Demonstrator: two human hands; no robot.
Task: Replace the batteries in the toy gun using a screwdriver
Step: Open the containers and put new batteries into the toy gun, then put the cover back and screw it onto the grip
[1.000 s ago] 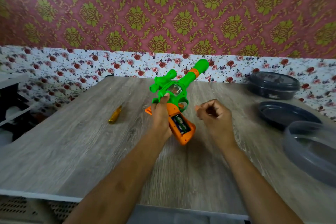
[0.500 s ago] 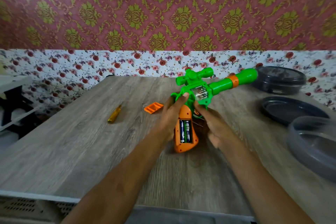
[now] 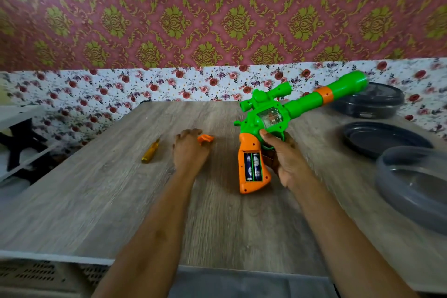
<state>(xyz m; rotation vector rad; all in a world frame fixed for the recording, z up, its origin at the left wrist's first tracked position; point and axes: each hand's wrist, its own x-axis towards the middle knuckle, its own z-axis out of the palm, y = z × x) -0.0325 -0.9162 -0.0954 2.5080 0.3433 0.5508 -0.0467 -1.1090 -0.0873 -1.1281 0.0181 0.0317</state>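
Orange cover (image 3: 206,138) partly hidden under left hand (image 3: 191,152).

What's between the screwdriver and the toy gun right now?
Head view: the left hand, palm down, and the orange battery cover at its fingertips lie between the screwdriver and the toy gun.

My left hand (image 3: 191,152) has let go of the green and orange plastic toy gun (image 3: 266,116) and gone left across the wooden table (image 3: 96,201) to the small orange plastic battery cover (image 3: 205,138); blur hides any grip. My right hand (image 3: 285,159) now holds the gun alone at the trigger, its barrel raised toward the far right corner.
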